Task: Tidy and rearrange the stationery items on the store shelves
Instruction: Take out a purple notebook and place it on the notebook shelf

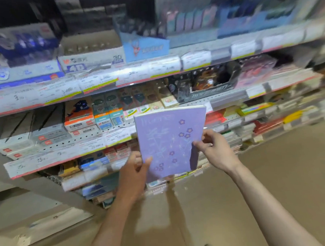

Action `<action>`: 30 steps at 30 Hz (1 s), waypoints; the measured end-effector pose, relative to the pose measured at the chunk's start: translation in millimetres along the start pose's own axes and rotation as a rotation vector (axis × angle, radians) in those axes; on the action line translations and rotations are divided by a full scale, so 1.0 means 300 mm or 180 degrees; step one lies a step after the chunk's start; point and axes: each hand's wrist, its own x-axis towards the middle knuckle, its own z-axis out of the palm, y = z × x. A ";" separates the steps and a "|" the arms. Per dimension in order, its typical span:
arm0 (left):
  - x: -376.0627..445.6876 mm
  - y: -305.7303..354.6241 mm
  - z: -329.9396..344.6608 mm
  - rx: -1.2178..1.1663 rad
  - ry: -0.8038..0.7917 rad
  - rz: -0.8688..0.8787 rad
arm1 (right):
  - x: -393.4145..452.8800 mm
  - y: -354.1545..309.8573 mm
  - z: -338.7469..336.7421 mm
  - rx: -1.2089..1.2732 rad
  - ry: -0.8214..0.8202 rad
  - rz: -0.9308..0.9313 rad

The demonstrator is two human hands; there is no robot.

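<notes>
Left hand point(135, 170) grips the purple notebook point(170, 141) at its lower left edge, thumb on the cover, fingers behind. Right hand point(214, 148) pinches its right edge, thumb in front. Notebook upright, held before the shelves point(65, 98).

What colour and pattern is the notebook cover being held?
Lilac notebook with small purple flowers, seen in the head view.

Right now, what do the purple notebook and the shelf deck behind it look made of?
Purple notebook: looks like a paper or card cover, smooth with a slight sheen; thin, with pale page edges along the top. Both hands hold it.
Shelf deck: likely painted metal, pale grey, with rows of small punched holes. Blur leaves the finish uncertain.
</notes>
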 end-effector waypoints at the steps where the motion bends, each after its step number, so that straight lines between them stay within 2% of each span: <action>1: 0.003 0.055 0.043 -0.0043 0.0022 0.0088 | -0.006 -0.012 -0.062 0.0054 0.0084 -0.0057; 5: 0.019 0.261 0.240 -0.0144 0.0039 0.0536 | -0.004 -0.012 -0.317 0.0174 0.0442 -0.0248; 11: 0.001 0.548 0.605 -0.0023 -0.0078 0.0891 | 0.016 0.087 -0.746 0.0330 0.0809 -0.0422; 19: 0.050 0.833 1.127 0.0012 -0.0280 0.1135 | 0.061 0.286 -1.296 0.0352 0.1231 -0.0393; 30: 0.283 1.142 1.780 -0.0234 -0.0854 0.1396 | 0.234 0.533 -1.872 0.0266 0.1937 -0.0159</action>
